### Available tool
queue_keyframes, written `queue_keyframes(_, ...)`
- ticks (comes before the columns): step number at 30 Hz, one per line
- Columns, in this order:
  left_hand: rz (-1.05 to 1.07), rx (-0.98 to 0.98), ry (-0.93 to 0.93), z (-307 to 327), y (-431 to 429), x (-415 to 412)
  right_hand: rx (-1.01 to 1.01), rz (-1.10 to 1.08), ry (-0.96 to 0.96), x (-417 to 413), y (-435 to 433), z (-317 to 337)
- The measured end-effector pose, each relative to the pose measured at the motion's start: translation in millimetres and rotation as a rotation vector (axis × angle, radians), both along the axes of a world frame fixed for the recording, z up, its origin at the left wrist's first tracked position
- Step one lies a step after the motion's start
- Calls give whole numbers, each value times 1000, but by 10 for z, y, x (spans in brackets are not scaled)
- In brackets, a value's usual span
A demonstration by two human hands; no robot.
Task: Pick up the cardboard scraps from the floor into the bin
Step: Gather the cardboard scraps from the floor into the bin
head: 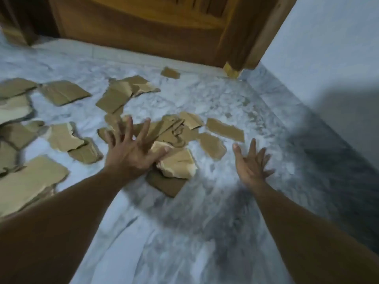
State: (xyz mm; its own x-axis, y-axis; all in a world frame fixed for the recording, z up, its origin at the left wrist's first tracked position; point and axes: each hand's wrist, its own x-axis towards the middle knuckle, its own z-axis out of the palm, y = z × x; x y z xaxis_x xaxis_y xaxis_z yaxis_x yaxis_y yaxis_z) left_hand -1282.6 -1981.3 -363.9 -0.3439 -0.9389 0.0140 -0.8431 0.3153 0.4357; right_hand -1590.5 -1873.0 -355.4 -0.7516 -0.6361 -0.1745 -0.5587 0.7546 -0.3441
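Cardboard scraps [123, 95] lie all over the marble floor [205, 95], most of them on the left and in the middle. The bin is not in view.

The scraps look light, thin and stiff, with torn, ragged edges. They lie flat, so a finger probably has to slip under an edge to lift one. Pinching a piece at its torn edge should work well. A few could likely be stacked and carried together. They will not break, but they may bend or slide on the smooth floor.

The left hand [131, 152] is spread wide with all fingers open. It is over a heap of scraps [176, 162] in the middle. The thumb seems to touch the pale top piece, and the fingers point toward the far pieces. It is not gripping anything yet.

The right hand [251, 162] is open too, with fingers apart, and holds nothing. It is over bare floor. A small scrap [212, 145] lies just to its left, and a long scrap [224, 129] lies a bit farther away.

A wooden door [143, 27] stands at the far side, and a pale wall [328, 48] is on the right.
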Motion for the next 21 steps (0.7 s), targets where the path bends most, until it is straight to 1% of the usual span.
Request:
queue_keyframes(1, -25, -17, -63, -130, 10, -7, 3, 38, 48, -82, -106, -115)
queue_keyframes(3, -46, -42, -111, -239, -1, -33, 2, 124, 117, -237, -333, -207)
queue_keyframes(5, -34, -69, -113, -224, -25, -17, -24, 170, 90, -322, -616, -191)
queue_keyframes(7, -27, -72, -107, -207, -41, -7, -23, 213, 19, -296, -905, -130)
queue_keyframes(10, -11, -80, -69, -223, -16, -27, -8, 379, -83, -8, -1228, -56)
queue_keyframes(12, 35, -96, -50, -181, -1, -7, 5, 479, -106, 294, -1330, -53)
queue_keyframes(14, 98, -91, -62, -136, 61, 11, 1, 547, -120, 611, -1328, -68)
queue_keyframes(16, 151, -87, -92, -110, 167, 76, -46, 585, -148, 902, -1279, -72)
queue_keyframes(19, 219, -49, -104, -114, 261, 247, -54, 634, -118, 1212, -1165, -42)
queue_keyframes(21, 226, -19, -116, -142, 281, 351, -21, 679, -38, 1381, -1063, -59)
